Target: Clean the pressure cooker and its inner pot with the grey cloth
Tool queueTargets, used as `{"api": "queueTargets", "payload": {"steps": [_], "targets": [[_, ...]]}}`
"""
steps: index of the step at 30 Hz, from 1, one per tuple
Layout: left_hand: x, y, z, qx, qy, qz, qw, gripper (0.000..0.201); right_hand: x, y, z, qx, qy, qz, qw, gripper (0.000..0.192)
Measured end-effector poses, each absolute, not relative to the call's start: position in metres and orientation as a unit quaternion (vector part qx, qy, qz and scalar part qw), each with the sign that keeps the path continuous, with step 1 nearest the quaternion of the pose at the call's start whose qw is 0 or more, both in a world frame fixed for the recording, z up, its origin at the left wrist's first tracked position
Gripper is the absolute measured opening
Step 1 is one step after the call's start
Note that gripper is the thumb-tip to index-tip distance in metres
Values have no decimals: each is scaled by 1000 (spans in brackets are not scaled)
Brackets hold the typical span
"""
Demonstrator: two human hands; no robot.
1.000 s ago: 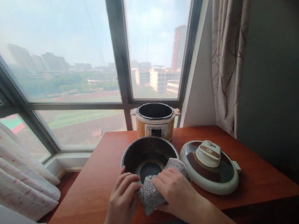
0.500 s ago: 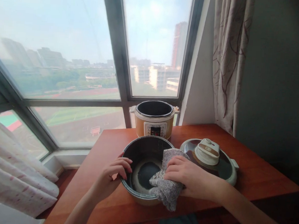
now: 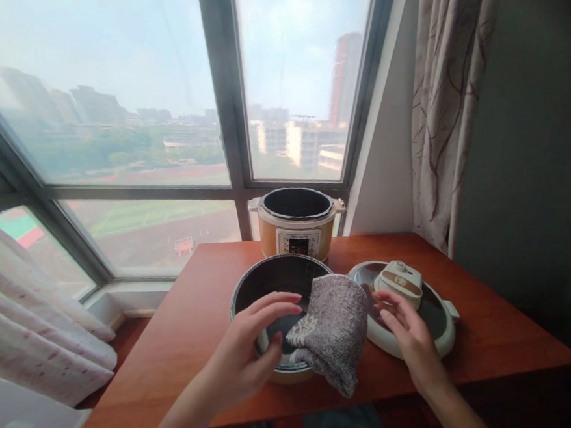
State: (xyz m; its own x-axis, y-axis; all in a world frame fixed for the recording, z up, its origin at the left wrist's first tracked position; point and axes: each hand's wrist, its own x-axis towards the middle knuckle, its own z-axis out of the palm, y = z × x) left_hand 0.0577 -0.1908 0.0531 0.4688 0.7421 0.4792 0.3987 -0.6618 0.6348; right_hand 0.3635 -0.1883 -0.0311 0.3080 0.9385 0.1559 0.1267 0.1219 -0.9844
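Both our grips spread, holding nothing.
Left hand (image 3: 249, 345) hovers over the pot (image 3: 261, 284); the grey cloth (image 3: 331, 325) drapes between grips; right hand (image 3: 404, 330) over the lid (image 3: 440, 336); red-brown worktop (image 3: 195, 318) by the window.

You are sitting in a home, in a high-rise flat: a wooden table (image 3: 477, 332) is standing in a window corner, patterned curtains (image 3: 442, 107) are hanging beside the glass, a rice cooker (image 3: 296, 231) is resting by the window (image 3: 128, 85), and city blocks and a sports field are showing far below.
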Motion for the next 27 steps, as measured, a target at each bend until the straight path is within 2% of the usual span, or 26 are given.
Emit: {"api": "queueTargets", "payload": {"steps": [4, 7, 9, 12, 16, 20, 24, 27], "targets": [[116, -189, 71, 852, 335, 314, 253, 41, 344, -205, -50, -466, -343, 598, 554, 46], [139, -182, 73, 854, 357, 238, 295, 50, 331, -212, -39, -389, -306, 663, 562, 39], [145, -177, 73, 833, 374, 221, 341, 64, 327, -209, -27, -364, -301, 648, 597, 37], [144, -168, 73, 773, 382, 238, 447, 78, 324, -200, -10, -342, -350, 614, 620, 44], [138, -150, 76, 651, 411, 239, 591, 67, 320, -190, 5, -380, -485, 560, 554, 45], [135, -137, 69, 600, 439, 226, 630, 58, 318, -183, 11, -404, -556, 515, 511, 37], [128, -128, 62, 526, 458, 232, 677, 35, 319, -178, 1, -456, -541, 440, 552, 31], [114, -120, 69, 511, 486, 256, 661, 25, 320, -173, -13, -522, -498, 376, 581, 32]]}}
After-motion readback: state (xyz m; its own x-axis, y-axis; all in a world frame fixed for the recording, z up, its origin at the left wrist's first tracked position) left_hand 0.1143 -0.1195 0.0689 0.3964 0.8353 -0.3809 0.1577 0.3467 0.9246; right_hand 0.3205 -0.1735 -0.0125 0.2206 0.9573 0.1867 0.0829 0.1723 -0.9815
